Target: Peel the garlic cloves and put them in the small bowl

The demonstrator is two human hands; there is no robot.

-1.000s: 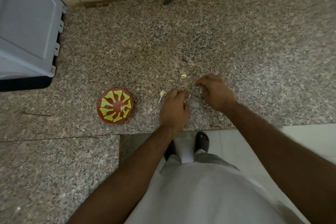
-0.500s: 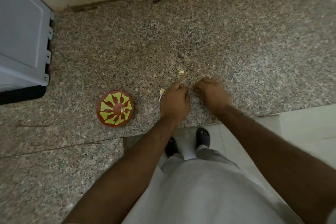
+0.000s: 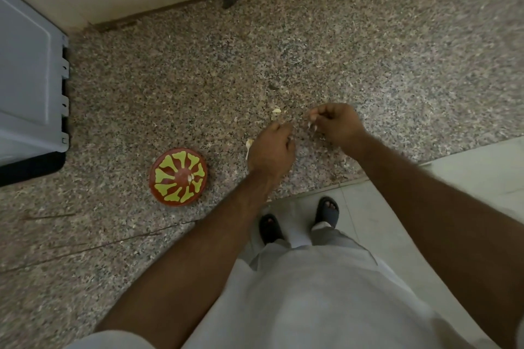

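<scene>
Right hand (image 3: 338,125): grip pinches a papery garlic skin (image 3: 312,125), pulled clear.
Left hand (image 3: 272,150): fingers curled; contents hidden.
Small bowl (image 3: 178,176): left on the worktop (image 3: 170,79), within reach.
Garlic clove (image 3: 249,144): waits beside the left hand.

- Your forearms (image 3: 198,258) are bare below short, pale sleeves (image 3: 113,340).
- You wear a loose, off-white garment (image 3: 312,300) and grey trousers (image 3: 329,235).
- Your dark open-toed sandals (image 3: 327,211) show your toes.

Whatever the curled fingers (image 3: 312,115) pinch, too small and blurred; grey bin (image 3: 28,88) cut off left.
</scene>
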